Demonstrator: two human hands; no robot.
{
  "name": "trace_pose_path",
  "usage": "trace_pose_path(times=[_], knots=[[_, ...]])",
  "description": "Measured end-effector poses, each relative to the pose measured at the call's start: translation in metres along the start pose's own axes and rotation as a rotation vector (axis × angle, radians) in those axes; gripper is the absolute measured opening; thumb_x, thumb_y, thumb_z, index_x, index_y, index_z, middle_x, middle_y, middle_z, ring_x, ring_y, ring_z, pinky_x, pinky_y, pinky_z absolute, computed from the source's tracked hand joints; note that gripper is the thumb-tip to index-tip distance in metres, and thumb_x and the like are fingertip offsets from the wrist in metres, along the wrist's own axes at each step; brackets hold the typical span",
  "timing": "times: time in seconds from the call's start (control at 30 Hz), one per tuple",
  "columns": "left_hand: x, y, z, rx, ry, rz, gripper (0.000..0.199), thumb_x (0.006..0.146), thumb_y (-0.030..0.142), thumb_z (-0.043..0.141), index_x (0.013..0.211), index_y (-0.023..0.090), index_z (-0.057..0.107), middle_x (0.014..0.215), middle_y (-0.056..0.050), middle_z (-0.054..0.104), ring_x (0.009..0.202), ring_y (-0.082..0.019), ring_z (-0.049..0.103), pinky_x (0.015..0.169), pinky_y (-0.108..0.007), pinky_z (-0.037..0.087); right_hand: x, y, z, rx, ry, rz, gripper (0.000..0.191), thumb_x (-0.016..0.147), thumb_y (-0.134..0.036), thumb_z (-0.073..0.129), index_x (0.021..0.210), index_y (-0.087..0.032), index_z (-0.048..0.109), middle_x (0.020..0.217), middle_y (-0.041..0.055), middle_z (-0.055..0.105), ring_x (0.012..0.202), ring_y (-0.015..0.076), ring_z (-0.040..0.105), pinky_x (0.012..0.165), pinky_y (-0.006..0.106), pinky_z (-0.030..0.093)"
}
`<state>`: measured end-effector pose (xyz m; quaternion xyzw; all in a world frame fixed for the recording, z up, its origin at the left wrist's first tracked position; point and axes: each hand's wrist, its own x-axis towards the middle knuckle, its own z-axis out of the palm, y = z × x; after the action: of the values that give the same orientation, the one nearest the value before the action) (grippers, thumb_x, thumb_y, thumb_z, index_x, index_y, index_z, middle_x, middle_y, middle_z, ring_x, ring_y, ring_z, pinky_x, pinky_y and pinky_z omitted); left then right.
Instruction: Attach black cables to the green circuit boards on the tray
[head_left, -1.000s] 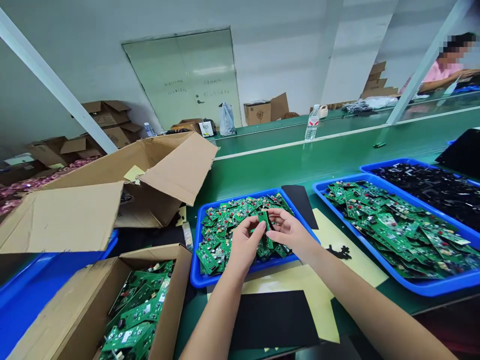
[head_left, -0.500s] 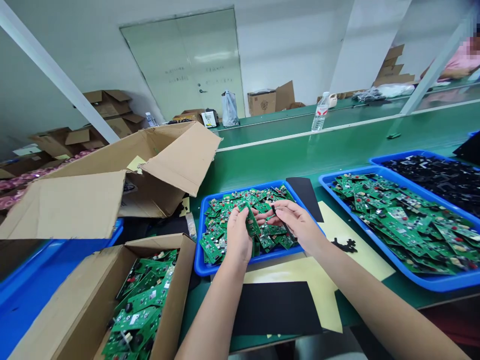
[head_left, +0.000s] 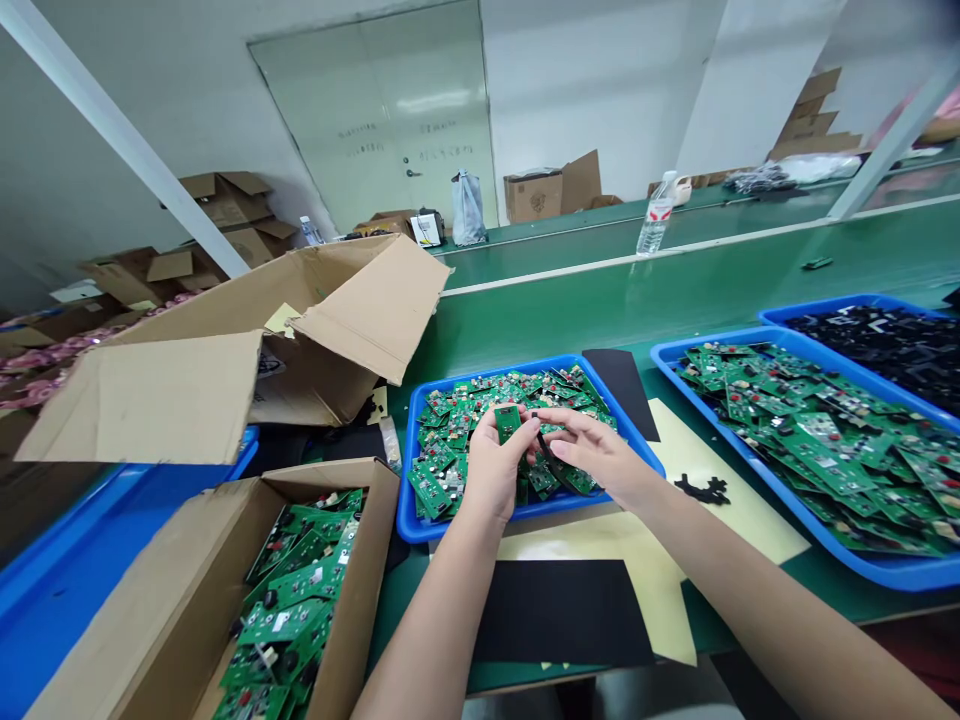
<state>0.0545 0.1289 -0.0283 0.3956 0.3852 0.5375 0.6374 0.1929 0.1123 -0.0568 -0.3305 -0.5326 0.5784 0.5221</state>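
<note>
My left hand holds a small green circuit board between thumb and fingers, above a blue tray heaped with similar boards. Close beside it, my right hand pinches a thin black strip that hangs down over the tray. The fingertips of both hands nearly meet at the board's right edge; whether the strip touches the board is too small to tell. Right of the tray, a small heap of black pieces lies on yellow paper.
An open carton of boards stands at the near left, behind it a larger carton. On the right are a blue tray of boards and one of black parts. A black sheet lies in front. A bottle stands behind.
The hands have come closer together, and the board in my left hand has turned more upright. The whole view has shifted slightly, with the scene moving to the right.
</note>
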Motion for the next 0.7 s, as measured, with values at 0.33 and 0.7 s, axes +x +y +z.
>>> trace_pose_path(times=[0.33,0.7], knots=[[-0.0022,0.0032,0.0004,0.021,-0.032,-0.038,0.026,0.06,0.021,0.074,0.078,0.015,0.056,0.059,0.006,0.053,0.045,-0.004,0.045,0.045,-0.017,0.036,-0.0006,-0.0026,-0.0002,-0.108,0.13,0.046,0.035,0.074,-0.046,0.067,0.102,-0.025,0.066,0.096,0.0047,0.067,0.085,0.0195,0.063,0.084,0.037,0.051],[-0.0064,0.0023,-0.0008,0.011,-0.117,-0.086,0.027,0.062,0.024,0.073,0.08,0.016,0.055,0.049,0.007,0.051,0.039,-0.005,0.043,0.042,-0.017,0.031,-0.0026,0.0047,-0.0061,-0.465,0.215,-0.224,0.022,0.085,-0.039,0.055,0.092,-0.023,0.069,0.117,0.0108,0.056,0.109,0.0258,0.056,0.076,0.035,0.056]])
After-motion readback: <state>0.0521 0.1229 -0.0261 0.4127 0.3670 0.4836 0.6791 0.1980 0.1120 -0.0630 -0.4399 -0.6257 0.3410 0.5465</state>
